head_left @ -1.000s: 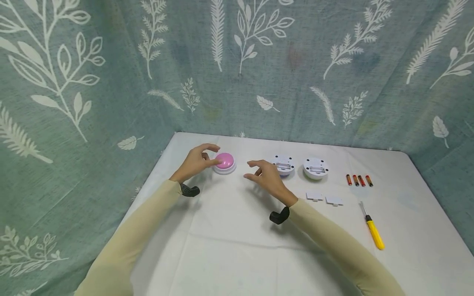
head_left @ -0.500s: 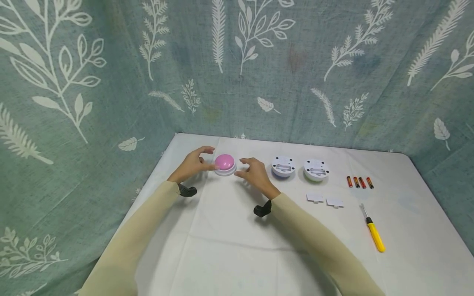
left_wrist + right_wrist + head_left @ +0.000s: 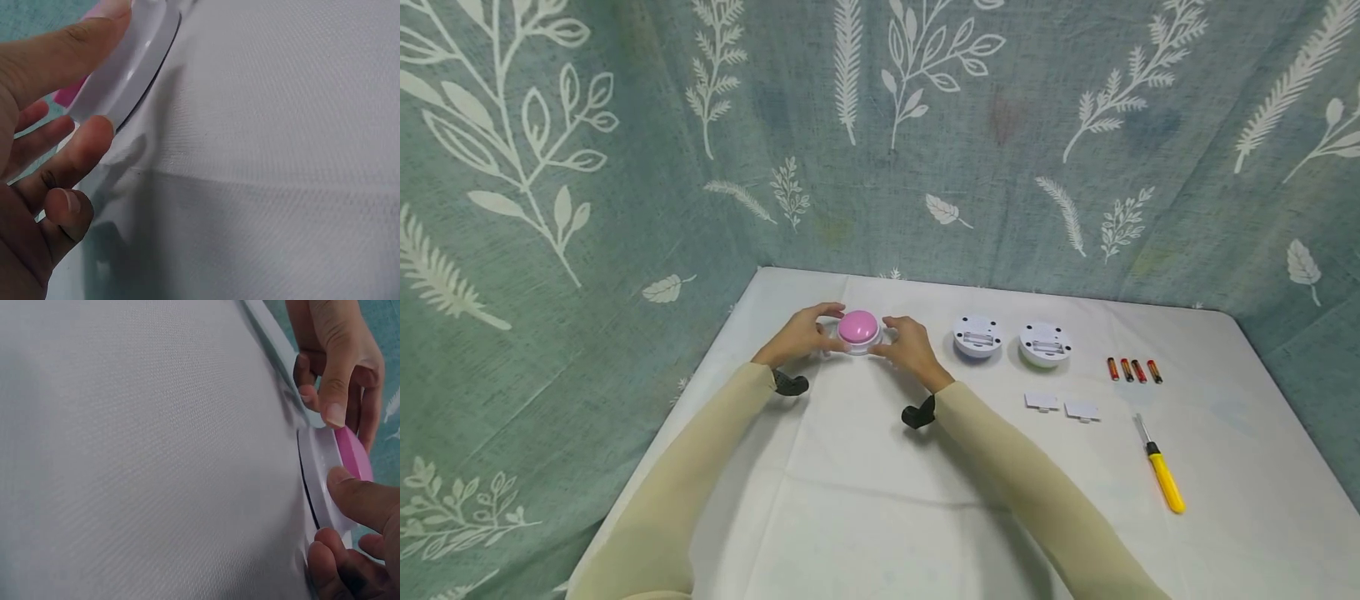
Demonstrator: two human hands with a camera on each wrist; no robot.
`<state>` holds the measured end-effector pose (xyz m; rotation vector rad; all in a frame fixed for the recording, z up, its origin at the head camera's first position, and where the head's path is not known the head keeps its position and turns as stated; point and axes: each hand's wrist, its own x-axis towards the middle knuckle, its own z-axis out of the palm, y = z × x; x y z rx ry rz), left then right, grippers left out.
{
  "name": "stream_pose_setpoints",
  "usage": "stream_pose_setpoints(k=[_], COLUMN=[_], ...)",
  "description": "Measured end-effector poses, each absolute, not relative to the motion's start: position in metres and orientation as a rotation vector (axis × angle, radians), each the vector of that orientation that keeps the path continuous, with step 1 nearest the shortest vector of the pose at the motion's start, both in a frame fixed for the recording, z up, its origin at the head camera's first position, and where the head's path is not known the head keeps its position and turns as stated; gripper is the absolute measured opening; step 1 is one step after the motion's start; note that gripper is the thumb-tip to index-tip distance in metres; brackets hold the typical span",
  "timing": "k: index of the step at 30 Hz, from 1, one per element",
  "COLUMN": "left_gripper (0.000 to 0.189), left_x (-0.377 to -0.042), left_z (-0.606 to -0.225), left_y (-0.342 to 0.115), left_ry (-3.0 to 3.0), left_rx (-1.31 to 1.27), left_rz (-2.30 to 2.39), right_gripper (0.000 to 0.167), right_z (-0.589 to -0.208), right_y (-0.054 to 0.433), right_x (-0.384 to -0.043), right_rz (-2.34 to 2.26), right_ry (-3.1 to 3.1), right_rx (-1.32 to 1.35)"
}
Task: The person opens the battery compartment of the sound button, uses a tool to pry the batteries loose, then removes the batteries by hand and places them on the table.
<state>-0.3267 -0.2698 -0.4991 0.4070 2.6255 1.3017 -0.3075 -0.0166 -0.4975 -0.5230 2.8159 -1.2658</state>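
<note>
A round push button [image 3: 857, 327] with a pink dome and a white base sits dome up near the back left of the white table. My left hand [image 3: 805, 335] grips its left side, thumb in front and fingers behind. From the right, my right hand [image 3: 912, 352] holds the opposite side in the same way. The left wrist view shows the left thumb [image 3: 69, 56] lying across the white base [image 3: 140, 59]. In the right wrist view the right thumb [image 3: 359, 497] presses on the base's side, with the fingertips low at its edge.
Two upturned white push buttons, one bluish [image 3: 977, 337] and one greenish [image 3: 1045, 344], show open battery compartments. Two white covers [image 3: 1041, 402] lie before them. Several red-and-black batteries [image 3: 1133, 370] and a yellow-handled screwdriver [image 3: 1165, 479] are on the right. A patterned curtain [image 3: 880, 167] borders the table [image 3: 880, 517].
My right hand has moved left from beside the bluish button to the pink one. The left hand drew back slightly, then closed in on its left side.
</note>
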Motion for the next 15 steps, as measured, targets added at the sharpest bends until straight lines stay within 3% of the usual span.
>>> stream_pose_setpoints(k=[15], left_gripper=[0.081], left_x=[-0.327], left_z=[-0.502], left_y=[-0.263], left_ry=[2.656], left_rx=[0.396], left_rz=[1.221], right_gripper=[0.057], right_z=[-0.505], right_y=[-0.030], right_x=[-0.314], right_rz=[-1.244], right_ry=[2.828], right_rx=[-0.589])
